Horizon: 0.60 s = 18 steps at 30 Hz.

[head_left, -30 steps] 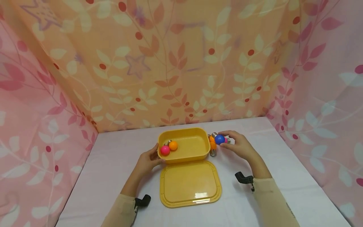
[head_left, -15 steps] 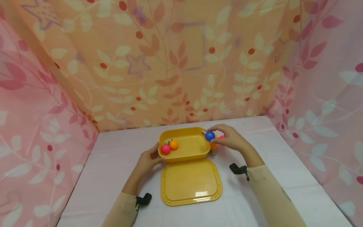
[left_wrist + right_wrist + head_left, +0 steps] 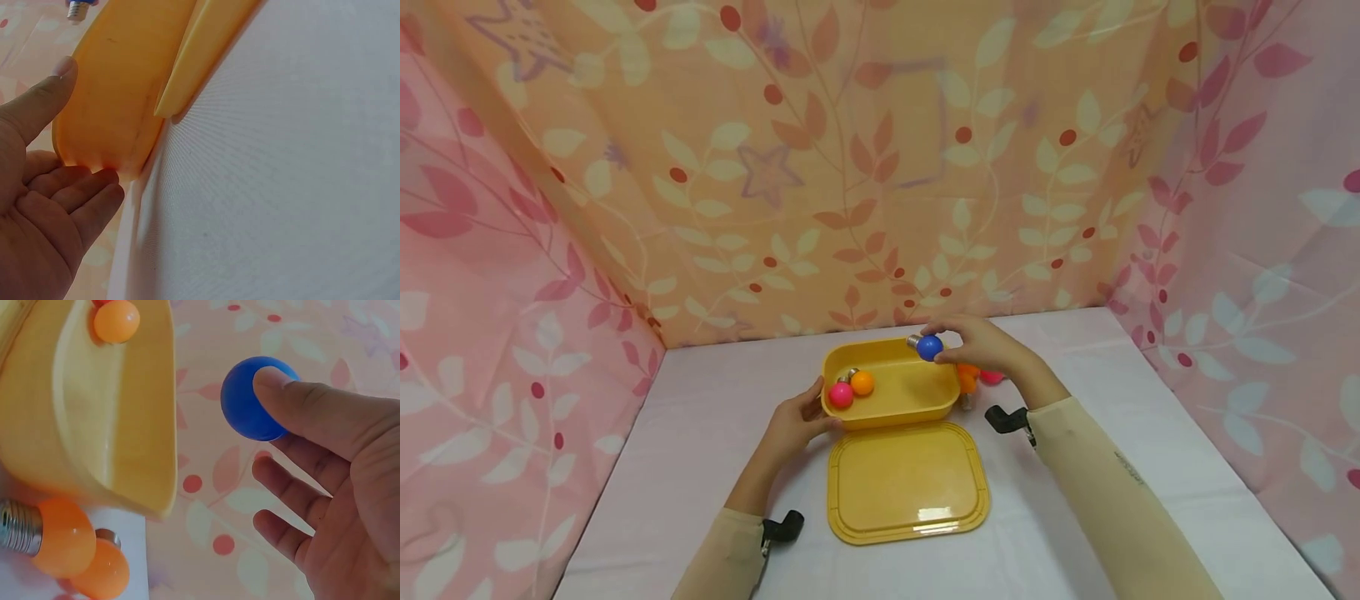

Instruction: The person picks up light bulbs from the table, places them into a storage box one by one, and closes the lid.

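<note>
A blue light bulb (image 3: 929, 347) with a metal screw base hangs over the back right of the yellow box (image 3: 887, 415). My right hand (image 3: 976, 340) pinches it between thumb and fingertips. In the right wrist view, the thumb (image 3: 294, 394) lies across the blue bulb (image 3: 240, 400), its other fingers spread away below. Along the box's left end rests my left hand (image 3: 793, 423); the left wrist view has its fairly straight fingers (image 3: 94, 200) touching the outer wall (image 3: 119, 100). Inside the box, at the left, lie a pink bulb (image 3: 841, 395) and an orange bulb (image 3: 862, 382).
Close by the box's right end lie orange bulbs (image 3: 65, 537) and a pink bulb (image 3: 992, 377), partly hidden under my right hand. In front of the box is its yellow lid (image 3: 910, 483), flat on the white cloth (image 3: 700, 417). Patterned curtains (image 3: 880, 167) stand behind and at both sides.
My right hand has carried the blue bulb leftward from beside the box's right end to over the box. My left hand stays at the box's left end.
</note>
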Each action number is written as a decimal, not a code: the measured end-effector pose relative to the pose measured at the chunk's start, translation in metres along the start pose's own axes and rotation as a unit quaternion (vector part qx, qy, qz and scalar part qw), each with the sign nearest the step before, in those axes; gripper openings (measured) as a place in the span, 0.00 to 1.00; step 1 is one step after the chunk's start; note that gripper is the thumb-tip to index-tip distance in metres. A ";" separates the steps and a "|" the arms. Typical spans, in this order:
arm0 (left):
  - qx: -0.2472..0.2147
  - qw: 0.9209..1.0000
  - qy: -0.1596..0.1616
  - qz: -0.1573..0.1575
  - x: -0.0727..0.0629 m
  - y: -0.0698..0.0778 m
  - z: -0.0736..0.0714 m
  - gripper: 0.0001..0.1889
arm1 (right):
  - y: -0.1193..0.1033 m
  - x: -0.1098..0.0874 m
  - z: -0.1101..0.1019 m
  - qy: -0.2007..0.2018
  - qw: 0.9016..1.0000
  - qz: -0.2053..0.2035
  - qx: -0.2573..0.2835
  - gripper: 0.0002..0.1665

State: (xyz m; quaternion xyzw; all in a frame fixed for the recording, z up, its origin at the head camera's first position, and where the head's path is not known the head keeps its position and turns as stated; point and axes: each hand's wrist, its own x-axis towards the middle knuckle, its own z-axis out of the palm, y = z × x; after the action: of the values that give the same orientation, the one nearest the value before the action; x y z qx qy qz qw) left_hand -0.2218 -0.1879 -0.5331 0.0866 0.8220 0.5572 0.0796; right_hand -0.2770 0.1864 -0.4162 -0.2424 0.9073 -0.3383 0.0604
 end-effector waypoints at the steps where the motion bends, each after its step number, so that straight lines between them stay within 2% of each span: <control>1: 0.000 1.000 0.000 -0.001 0.000 0.000 0.000 0.52 | -0.001 0.003 0.001 -0.005 1.000 -0.002 0.002 0.25; 11: 0.004 1.000 0.005 0.001 0.000 -0.001 0.000 0.52 | -0.011 0.034 0.011 -0.047 0.998 -0.031 -0.033 0.26; 18: 0.003 1.000 0.006 -0.004 0.001 -0.001 0.000 0.51 | -0.016 0.050 0.023 -0.060 0.996 -0.042 -0.049 0.25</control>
State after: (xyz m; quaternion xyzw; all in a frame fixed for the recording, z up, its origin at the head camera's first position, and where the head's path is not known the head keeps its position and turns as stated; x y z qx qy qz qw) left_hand -0.2227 -0.1885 -0.5343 0.0802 0.8244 0.5550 0.0772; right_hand -0.3079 0.1390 -0.4205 -0.3026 0.9066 -0.2805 0.0886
